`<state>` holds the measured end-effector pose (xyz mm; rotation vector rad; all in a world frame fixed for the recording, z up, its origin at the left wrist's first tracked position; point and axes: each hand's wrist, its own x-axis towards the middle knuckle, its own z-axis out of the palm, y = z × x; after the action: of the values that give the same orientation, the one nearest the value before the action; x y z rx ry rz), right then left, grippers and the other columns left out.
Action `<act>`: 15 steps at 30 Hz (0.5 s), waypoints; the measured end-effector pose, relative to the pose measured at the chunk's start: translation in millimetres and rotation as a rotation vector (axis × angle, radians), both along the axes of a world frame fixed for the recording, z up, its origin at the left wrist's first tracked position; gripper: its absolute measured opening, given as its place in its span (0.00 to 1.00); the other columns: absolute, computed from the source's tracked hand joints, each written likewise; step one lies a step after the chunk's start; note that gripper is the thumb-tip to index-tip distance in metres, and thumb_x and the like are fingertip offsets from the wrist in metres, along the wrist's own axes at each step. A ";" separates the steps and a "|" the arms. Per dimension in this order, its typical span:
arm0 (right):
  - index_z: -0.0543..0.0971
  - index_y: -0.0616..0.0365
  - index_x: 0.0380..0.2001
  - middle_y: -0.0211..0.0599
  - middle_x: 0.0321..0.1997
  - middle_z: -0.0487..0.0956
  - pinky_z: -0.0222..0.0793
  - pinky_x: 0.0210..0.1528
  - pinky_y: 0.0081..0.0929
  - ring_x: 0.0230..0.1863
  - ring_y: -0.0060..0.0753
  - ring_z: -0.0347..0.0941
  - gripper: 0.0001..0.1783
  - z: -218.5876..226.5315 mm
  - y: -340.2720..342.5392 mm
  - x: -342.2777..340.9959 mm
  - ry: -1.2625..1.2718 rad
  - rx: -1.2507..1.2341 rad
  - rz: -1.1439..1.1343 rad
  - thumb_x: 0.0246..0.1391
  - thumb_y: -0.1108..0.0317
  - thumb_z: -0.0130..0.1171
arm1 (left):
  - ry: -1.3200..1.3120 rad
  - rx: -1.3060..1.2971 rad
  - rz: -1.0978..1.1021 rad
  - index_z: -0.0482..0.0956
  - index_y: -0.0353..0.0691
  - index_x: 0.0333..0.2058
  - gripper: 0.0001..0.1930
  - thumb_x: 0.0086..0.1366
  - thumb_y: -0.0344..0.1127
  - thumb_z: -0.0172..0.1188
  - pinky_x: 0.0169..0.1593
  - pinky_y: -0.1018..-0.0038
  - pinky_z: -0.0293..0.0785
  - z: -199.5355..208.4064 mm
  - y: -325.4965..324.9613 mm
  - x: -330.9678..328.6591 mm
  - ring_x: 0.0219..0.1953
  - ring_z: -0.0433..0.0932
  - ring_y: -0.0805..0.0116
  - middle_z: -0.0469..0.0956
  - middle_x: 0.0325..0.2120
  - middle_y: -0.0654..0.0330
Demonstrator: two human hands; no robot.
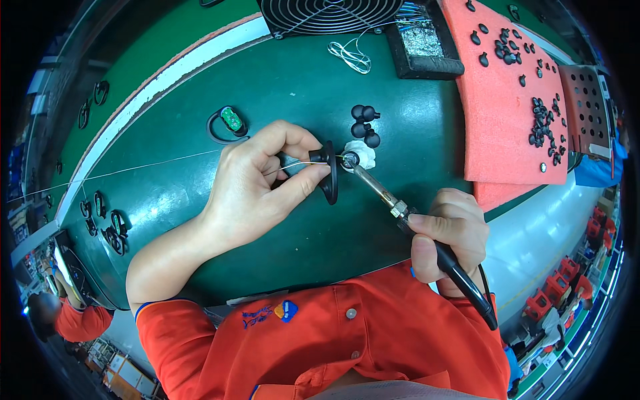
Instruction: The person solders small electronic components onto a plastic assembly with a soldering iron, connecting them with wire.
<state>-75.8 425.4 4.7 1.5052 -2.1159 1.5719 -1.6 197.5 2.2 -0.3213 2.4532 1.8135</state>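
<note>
While the person leans over the green worktop (287, 257), the left hand (247, 183) has its thumb and fingers clamped on a black ear-hook earpiece (332, 183), which is raised on edge near the middle of the worktop. The right hand (455, 237) is closed around the black handle of a soldering iron (388, 197), its metal shaft slanting up and left. The iron's tip is at a small round black part (351, 157) by a white wad (366, 155); whether they touch I can't tell from where I stand. Thin wire (147, 166) stretches off to the left.

Just beyond the wad sits a cluster of round black capsules (361, 129). Past the left hand lies another ear-hook with its green circuit board (232, 120) showing, and more black ear-hooks (115, 232) rest farther left. At the back I see a coil of white wire (351, 59) and a black fan grille (330, 13). Pink foam (497, 127) on the right carries many small black pieces.
</note>
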 end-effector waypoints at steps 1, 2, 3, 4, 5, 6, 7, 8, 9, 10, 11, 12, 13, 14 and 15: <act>0.76 0.62 0.25 0.27 0.10 0.62 0.49 0.13 0.21 0.08 0.25 0.55 0.07 0.4 -0.2 -0.1 0.004 -0.001 -0.004 0.38 0.74 0.60 | -0.004 -0.003 -0.001 0.73 0.35 0.34 0.11 0.53 0.28 0.63 0.18 0.87 0.56 0.1 -0.1 -0.1 0.15 0.61 0.88 0.77 0.24 0.65; 0.76 0.62 0.25 0.27 0.10 0.62 0.49 0.13 0.21 0.08 0.25 0.55 0.07 0.5 -0.1 0.0 0.005 -0.001 -0.005 0.38 0.74 0.60 | -0.003 -0.003 -0.002 0.73 0.35 0.34 0.11 0.53 0.28 0.63 0.18 0.87 0.56 0.2 -0.1 -0.3 0.15 0.61 0.88 0.77 0.24 0.65; 0.76 0.62 0.25 0.27 0.10 0.62 0.49 0.13 0.21 0.08 0.25 0.55 0.07 0.6 0.1 0.3 0.007 0.000 -0.009 0.38 0.75 0.60 | -0.003 -0.006 -0.003 0.73 0.35 0.34 0.11 0.53 0.28 0.63 0.18 0.87 0.56 0.2 -0.1 -0.4 0.15 0.61 0.88 0.77 0.24 0.65; 0.76 0.62 0.25 0.27 0.10 0.62 0.49 0.13 0.21 0.08 0.25 0.55 0.07 0.6 0.2 0.4 0.008 0.001 -0.013 0.38 0.75 0.60 | -0.004 -0.010 -0.002 0.73 0.35 0.34 0.11 0.53 0.28 0.63 0.18 0.87 0.56 0.4 -0.1 -0.3 0.16 0.61 0.88 0.77 0.24 0.65; 0.76 0.62 0.25 0.27 0.10 0.62 0.49 0.13 0.21 0.08 0.25 0.55 0.07 0.7 0.2 0.3 0.008 0.000 -0.013 0.38 0.75 0.60 | -0.004 -0.010 -0.002 0.73 0.35 0.34 0.11 0.53 0.28 0.63 0.18 0.87 0.56 0.5 0.1 -0.2 0.16 0.61 0.88 0.77 0.24 0.65; 0.76 0.62 0.25 0.27 0.10 0.62 0.49 0.13 0.21 0.09 0.25 0.55 0.07 0.9 0.1 0.2 0.007 0.004 -0.011 0.38 0.75 0.60 | -0.005 0.002 0.002 0.73 0.35 0.35 0.11 0.53 0.28 0.63 0.18 0.87 0.56 0.6 0.3 -0.1 0.16 0.61 0.88 0.77 0.24 0.64; 0.76 0.61 0.25 0.27 0.09 0.62 0.50 0.13 0.21 0.09 0.25 0.55 0.07 1.2 0.1 0.0 0.007 0.009 -0.009 0.38 0.75 0.59 | -0.005 0.016 0.006 0.73 0.35 0.35 0.11 0.53 0.28 0.63 0.18 0.87 0.57 0.7 0.5 -0.4 0.16 0.61 0.88 0.77 0.24 0.64; 0.76 0.61 0.25 0.27 0.09 0.62 0.50 0.13 0.21 0.09 0.25 0.55 0.07 1.3 0.1 0.1 0.008 0.009 -0.010 0.38 0.75 0.59 | -0.005 0.016 0.005 0.73 0.35 0.35 0.11 0.53 0.28 0.63 0.18 0.87 0.57 0.5 0.7 -0.6 0.16 0.61 0.88 0.77 0.24 0.64; 0.76 0.61 0.25 0.27 0.09 0.62 0.50 0.13 0.21 0.08 0.25 0.55 0.07 1.4 -0.1 0.3 0.006 0.008 -0.014 0.37 0.75 0.59 | -0.001 0.016 0.005 0.73 0.35 0.35 0.11 0.53 0.28 0.63 0.18 0.87 0.57 0.3 1.0 -0.9 0.16 0.62 0.88 0.77 0.24 0.64; 0.76 0.62 0.25 0.27 0.09 0.62 0.50 0.13 0.21 0.08 0.25 0.55 0.07 1.2 -0.4 0.3 0.004 0.006 -0.016 0.37 0.75 0.59 | 0.002 0.015 0.007 0.73 0.35 0.35 0.11 0.53 0.28 0.63 0.18 0.87 0.57 0.1 1.1 -1.0 0.16 0.62 0.88 0.77 0.24 0.64; 0.76 0.62 0.25 0.27 0.09 0.62 0.50 0.13 0.21 0.08 0.25 0.55 0.07 0.7 -0.6 0.2 0.004 0.006 -0.015 0.37 0.75 0.59 | 0.002 0.015 0.007 0.73 0.35 0.35 0.11 0.53 0.28 0.63 0.18 0.87 0.57 -0.1 1.3 -1.0 0.16 0.62 0.88 0.77 0.24 0.64; 0.76 0.62 0.25 0.27 0.09 0.62 0.50 0.13 0.21 0.08 0.25 0.55 0.07 0.0 -0.8 0.1 0.004 0.002 -0.013 0.37 0.75 0.59 | -0.005 0.039 0.016 0.73 0.35 0.35 0.11 0.53 0.28 0.63 0.18 0.87 0.57 -0.2 1.5 -0.9 0.16 0.62 0.88 0.77 0.25 0.64; 0.76 0.62 0.25 0.27 0.09 0.62 0.49 0.13 0.21 0.08 0.25 0.55 0.07 -0.1 -0.9 0.1 0.004 -0.002 -0.011 0.37 0.75 0.59 | -0.011 0.063 0.024 0.73 0.35 0.35 0.11 0.53 0.28 0.63 0.18 0.87 0.58 0.1 1.6 -0.9 0.16 0.62 0.89 0.77 0.25 0.64; 0.76 0.62 0.25 0.27 0.09 0.62 0.49 0.13 0.21 0.08 0.25 0.55 0.07 0.1 -1.0 0.0 0.005 -0.002 -0.011 0.37 0.75 0.59 | -0.010 0.063 0.024 0.73 0.35 0.35 0.11 0.53 0.28 0.63 0.18 0.87 0.58 0.0 1.2 -0.8 0.16 0.62 0.89 0.77 0.25 0.64; 0.76 0.62 0.25 0.27 0.09 0.62 0.49 0.13 0.21 0.08 0.25 0.55 0.07 0.2 -1.2 -0.2 0.008 -0.004 -0.009 0.37 0.75 0.59 | -0.002 0.036 0.014 0.73 0.35 0.34 0.11 0.53 0.28 0.63 0.18 0.87 0.58 -0.4 0.6 -0.5 0.17 0.63 0.89 0.77 0.25 0.64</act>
<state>-75.9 424.2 4.9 1.4954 -2.1117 1.5638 -2.1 198.2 1.8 -0.3389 2.4203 1.8597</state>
